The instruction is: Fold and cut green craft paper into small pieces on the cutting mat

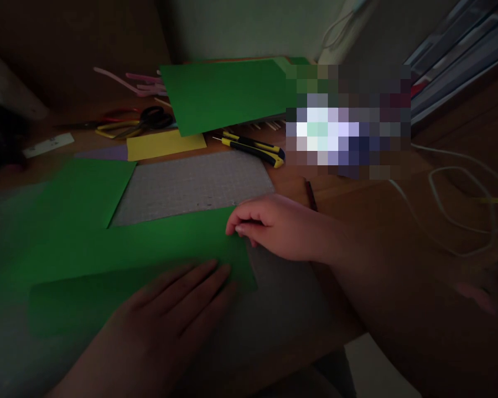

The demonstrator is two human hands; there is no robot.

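A sheet of green paper (161, 240) lies over a grey gridded cutting mat (191, 182). Along its near side the sheet curls or folds over into a darker strip. My left hand (178, 309) rests flat on this strip with its fingers stretched out. At the sheet's far right corner, my right hand (269, 226) is closed, thumb and fingertips pinching at the paper's edge. Another green piece (95, 188) extends at the left; whether it is a separate sheet I cannot tell.
Behind the mat are a yellow-and-black utility knife (253, 148), a yellow paper strip (166, 145), scissors (149, 120) and a stack topped with green paper (228, 94). A white cable (460, 254) loops at the right. A blurred-out bright patch hides the back right.
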